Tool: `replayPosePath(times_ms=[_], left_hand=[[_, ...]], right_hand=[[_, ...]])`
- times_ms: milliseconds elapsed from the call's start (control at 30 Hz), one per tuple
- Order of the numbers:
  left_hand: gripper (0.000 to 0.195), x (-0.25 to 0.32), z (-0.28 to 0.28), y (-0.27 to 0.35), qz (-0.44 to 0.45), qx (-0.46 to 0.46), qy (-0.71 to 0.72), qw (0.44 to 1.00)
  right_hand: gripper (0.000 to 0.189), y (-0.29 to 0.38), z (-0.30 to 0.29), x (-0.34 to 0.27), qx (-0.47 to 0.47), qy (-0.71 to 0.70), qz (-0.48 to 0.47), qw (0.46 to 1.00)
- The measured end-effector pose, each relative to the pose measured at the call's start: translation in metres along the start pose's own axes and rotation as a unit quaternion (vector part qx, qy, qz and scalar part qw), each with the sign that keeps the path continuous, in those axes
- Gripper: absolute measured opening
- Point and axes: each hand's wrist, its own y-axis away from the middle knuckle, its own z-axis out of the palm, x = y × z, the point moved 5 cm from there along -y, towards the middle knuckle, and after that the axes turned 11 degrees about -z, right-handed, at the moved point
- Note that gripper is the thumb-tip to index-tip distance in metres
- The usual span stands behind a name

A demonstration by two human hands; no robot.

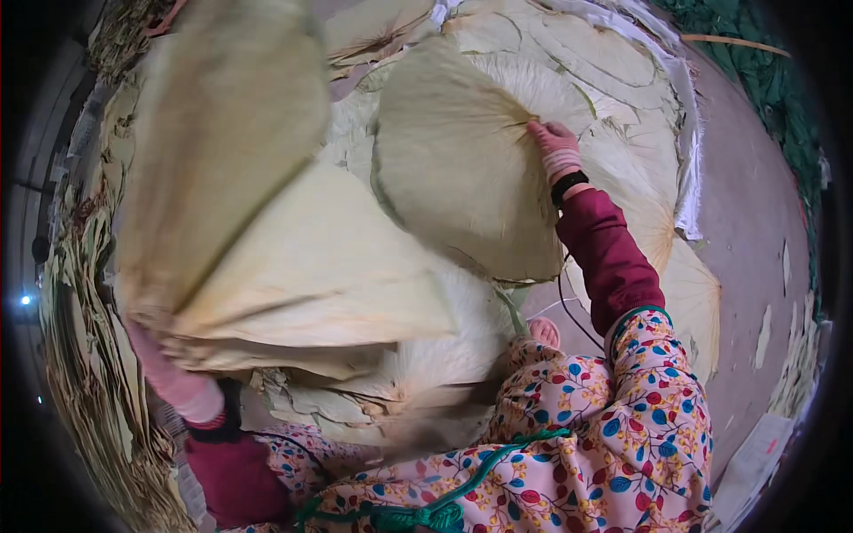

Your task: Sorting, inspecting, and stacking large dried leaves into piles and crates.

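Observation:
My left hand (163, 366), in a pink glove, grips the gathered base of several large dried leaves (300, 260) at the left; they fan upward and to the right, blurred by motion. In my right hand (554, 143), also gloved in pink, the pinched base of one broad pale-green leaf (453, 166) is held between thumb and fingers. That leaf spreads to the left and down from the hand, over other flat leaves (626, 140). My left fingers are partly hidden by the leaves and blurred.
A stack of dried leaves (100, 333) runs along the left edge. White cloth (692, 160) borders the flat leaves. Grey floor (746, 233) shows at right, with green netting-like material (773, 86) beyond. A white box-like object (753, 466) lies at lower right.

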Motion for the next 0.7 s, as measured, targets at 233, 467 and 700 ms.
replayPosePath(times_ms=[233, 467, 700], left_hand=[[0.067, 0.073, 0.102, 0.081, 0.211, -0.434, -0.171, 0.859], [0.061, 0.101, 0.108, 0.110, 0.294, -0.498, -0.206, 0.790], [0.056, 0.092, 0.105, 0.101, 0.281, -0.432, -0.222, 0.828]], right_hand=[[0.034, 0.044, 0.006, -0.140, -0.001, -0.284, -0.243, 0.927], [0.030, 0.179, 0.084, -0.228, -0.346, -0.157, -0.439, 0.814], [0.023, 0.232, 0.123, -0.183, -0.577, -0.297, -0.184, 0.739]])
